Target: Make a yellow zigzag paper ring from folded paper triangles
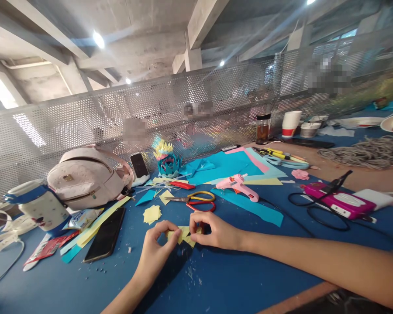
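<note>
Both my hands pinch a small folded piece of yellow paper (184, 234) just above the blue table (216, 279). My left hand (157, 248) grips its left end with thumb and fingers closed. My right hand (212, 231) holds its right end, fingers curled over it. Behind the hands lie scissors with yellow and red handles (196, 200) and a stack of small yellow paper squares (152, 214). A pink glue gun (237, 185) rests on teal paper strips (252, 207).
A black phone (106, 235) lies left of my hands. Farther left stand a pink backpack (85, 176) and a patterned bottle (41, 207). A paper flower model (167, 161) stands at the back before a perforated metal screen. A magenta device (342, 203) with black cables lies right.
</note>
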A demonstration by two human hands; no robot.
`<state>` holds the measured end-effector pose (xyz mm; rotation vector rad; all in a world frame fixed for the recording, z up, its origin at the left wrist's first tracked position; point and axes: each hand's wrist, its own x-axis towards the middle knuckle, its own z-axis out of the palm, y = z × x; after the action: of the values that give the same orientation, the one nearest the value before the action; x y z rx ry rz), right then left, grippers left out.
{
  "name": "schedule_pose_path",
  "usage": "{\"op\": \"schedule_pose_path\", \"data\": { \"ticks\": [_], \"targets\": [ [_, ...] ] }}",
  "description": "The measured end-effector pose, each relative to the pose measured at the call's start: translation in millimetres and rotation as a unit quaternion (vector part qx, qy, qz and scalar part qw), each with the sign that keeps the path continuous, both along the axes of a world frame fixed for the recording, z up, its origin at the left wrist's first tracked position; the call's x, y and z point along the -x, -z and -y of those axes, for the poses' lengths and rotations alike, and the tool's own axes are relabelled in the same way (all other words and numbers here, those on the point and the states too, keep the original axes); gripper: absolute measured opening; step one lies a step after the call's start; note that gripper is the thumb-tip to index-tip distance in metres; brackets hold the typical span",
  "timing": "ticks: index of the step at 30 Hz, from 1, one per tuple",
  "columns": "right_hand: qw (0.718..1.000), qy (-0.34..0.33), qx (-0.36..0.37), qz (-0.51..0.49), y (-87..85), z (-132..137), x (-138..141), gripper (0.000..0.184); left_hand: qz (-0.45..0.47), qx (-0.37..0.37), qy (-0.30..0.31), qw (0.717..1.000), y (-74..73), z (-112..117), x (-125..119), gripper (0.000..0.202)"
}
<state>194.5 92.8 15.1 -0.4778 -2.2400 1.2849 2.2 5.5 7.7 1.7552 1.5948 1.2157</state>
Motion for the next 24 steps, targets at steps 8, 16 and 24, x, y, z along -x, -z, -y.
{"op": "schedule_pose_path", "data": {
  "ticks": [8, 16, 24],
  "targets": [
    [1.000, 0.014, 0.022, 0.007, -1.3, 3.1, 1.7, 0.014, -0.015, -0.008, -0.010, 1.000, -2.1, -0.3, -1.5, 0.027],
    [1.000, 0.020, 0.013, -0.001, -1.3, -0.3, -0.9, 0.011, 0.003, -0.012, -0.014, 1.000, -4.0, 0.5, -0.9, 0.031],
    [0.999, 0.032, -0.001, -0.009, -0.6, 2.1, -0.8, 0.010, -0.026, -0.024, -0.002, 0.999, -3.4, 1.4, -0.6, 0.025]
  ]
}}
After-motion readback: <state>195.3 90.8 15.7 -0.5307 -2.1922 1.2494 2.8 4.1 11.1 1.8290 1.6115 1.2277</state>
